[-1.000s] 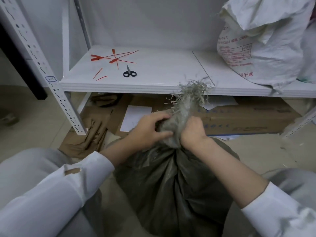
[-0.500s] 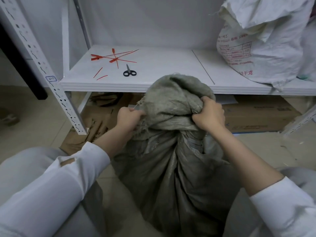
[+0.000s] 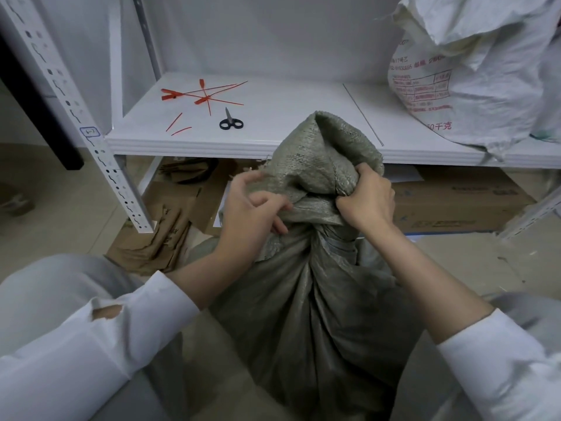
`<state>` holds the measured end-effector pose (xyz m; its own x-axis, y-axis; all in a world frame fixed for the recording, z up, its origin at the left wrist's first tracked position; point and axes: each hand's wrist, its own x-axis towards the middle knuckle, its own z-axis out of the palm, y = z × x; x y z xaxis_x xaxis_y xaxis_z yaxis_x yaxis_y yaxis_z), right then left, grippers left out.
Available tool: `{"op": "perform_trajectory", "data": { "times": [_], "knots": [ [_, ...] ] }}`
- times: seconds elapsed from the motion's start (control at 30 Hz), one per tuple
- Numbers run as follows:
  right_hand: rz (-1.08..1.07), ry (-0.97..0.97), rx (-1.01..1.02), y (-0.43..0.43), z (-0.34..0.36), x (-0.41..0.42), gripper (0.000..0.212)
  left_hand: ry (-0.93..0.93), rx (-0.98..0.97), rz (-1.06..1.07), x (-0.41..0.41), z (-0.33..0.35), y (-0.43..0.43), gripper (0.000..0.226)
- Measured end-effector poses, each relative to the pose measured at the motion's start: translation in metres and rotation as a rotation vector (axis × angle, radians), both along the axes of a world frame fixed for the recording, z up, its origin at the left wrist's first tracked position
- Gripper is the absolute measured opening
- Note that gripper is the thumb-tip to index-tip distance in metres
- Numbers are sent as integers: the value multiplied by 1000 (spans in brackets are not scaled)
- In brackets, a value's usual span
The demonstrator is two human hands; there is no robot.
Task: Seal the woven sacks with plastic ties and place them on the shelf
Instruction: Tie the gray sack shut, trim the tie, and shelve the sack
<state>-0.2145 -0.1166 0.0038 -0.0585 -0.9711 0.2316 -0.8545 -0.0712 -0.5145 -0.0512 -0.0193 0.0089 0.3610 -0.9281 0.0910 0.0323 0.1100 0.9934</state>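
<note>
A white metal shelf unit with a flat white board (image 3: 288, 117) is being shown across the upper half of the frame, its perforated white upright (image 3: 76, 117) slanting down the left side. A bulky grey-green woven sack (image 3: 309, 299) is being kept standing on the floor at lower centre, in front of the board's front edge and between the person's knees. Its loose top is being folded over above a gathered neck, and it is rising just past the edge of the board. No tie is being seen around the neck.

A crumpled white woven sack with red printing (image 3: 473, 71) is being carried on the board at the upper right. Flattened brown cardboard (image 3: 455, 202) is being seen on the floor beneath the shelf, behind the hands.

The left hand (image 3: 252, 211) is being held against the left side of the folded top, its fingers curled and pinching the cloth. The right hand (image 3: 368, 202) is being clenched on a bunch of the same cloth on the right side. The two hands are being kept apart, with the sack's neck between them.

Long thin red plastic ties (image 3: 203, 94) are being left crossed in a loose heap at the upper left of the board, with two short red cut pieces (image 3: 176, 121) just below them. Small black-handled scissors (image 3: 230, 123) are being seen just right of those pieces, well apart from the grey-green sack.
</note>
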Motion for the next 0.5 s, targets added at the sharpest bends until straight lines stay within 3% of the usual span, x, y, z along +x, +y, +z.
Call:
{"op": "perform_trajectory", "data": {
  "times": [0.17,0.27,0.4,0.5],
  "knots": [
    [26,31,-2,1,-7,4,44,-166,-130,-72,2,1,6,47],
    [40,-20,0,2,-9,7,41,-228,85,-185,-2,-6,3,21],
    [136,-181,-74,12,-8,18,36,-103,567,-390,-4,-24,-3,21],
    [301,-340,-139,27,-6,31,37,-38,472,-433,-13,-42,-10,39]
  ]
}}
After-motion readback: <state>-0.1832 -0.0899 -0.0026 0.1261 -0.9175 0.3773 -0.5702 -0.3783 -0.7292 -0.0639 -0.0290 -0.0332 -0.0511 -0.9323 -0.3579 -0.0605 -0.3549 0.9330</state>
